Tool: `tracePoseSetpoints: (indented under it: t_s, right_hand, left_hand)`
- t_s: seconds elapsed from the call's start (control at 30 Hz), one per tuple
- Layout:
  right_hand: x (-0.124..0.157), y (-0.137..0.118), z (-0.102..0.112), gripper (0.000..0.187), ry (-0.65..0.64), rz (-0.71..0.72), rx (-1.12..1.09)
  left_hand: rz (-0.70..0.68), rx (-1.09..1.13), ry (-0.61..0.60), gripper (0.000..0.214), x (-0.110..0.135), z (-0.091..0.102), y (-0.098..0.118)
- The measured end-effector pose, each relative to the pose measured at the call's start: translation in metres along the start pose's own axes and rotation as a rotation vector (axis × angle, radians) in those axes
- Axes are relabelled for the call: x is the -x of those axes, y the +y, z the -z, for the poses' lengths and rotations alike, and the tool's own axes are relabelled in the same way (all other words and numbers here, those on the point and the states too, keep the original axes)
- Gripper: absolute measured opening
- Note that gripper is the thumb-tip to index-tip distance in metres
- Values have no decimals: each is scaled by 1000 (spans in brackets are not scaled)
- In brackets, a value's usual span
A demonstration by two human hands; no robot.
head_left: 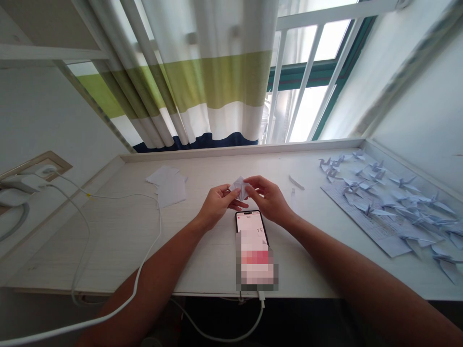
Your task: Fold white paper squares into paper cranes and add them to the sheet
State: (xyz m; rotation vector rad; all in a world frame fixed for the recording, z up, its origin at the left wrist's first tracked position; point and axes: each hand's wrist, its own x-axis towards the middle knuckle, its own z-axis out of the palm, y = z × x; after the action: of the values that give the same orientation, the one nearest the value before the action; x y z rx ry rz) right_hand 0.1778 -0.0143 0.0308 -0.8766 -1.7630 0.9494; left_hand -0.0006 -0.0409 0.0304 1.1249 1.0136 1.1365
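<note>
Between my two hands is a small piece of folded white paper [240,188], held just above the desk. My left hand [220,200] pinches its left side, thumb on the front and the other fingers behind and below. On the right side, my right hand [265,195] grips the paper between thumb and fingers. A phone [252,224] lies directly below my hands with its screen lit, partly pixelated. To the left rest several loose sheets of white paper [172,189]. Many folded paper cranes [369,209] are spread over the right end of the desk.
A lined sheet [383,236] lies under some cranes. Thin paper strips [296,182] sit right of my hands. A white cable [159,226] loops across the desk at left from a wall socket [47,168]. Another cable [262,301] plugs into the phone. Curtains [217,77] hang behind.
</note>
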Motion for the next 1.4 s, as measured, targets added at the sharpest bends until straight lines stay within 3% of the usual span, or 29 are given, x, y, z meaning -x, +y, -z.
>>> tracePoseSetpoints:
  t_s: [0.4, 0.97, 1.4]
  right_hand:
    - [-2, 4, -2, 18, 39, -31, -24]
    - [-2, -5, -5, 10, 94, -72, -1]
    - [1, -2, -9, 11, 95, -35, -61]
  left_hand:
    - [-73, -61, 19, 39, 2, -1, 1]
    - [-6, -31, -70, 42, 1, 0, -1]
    - [-146, -105, 138, 40, 2, -3, 0]
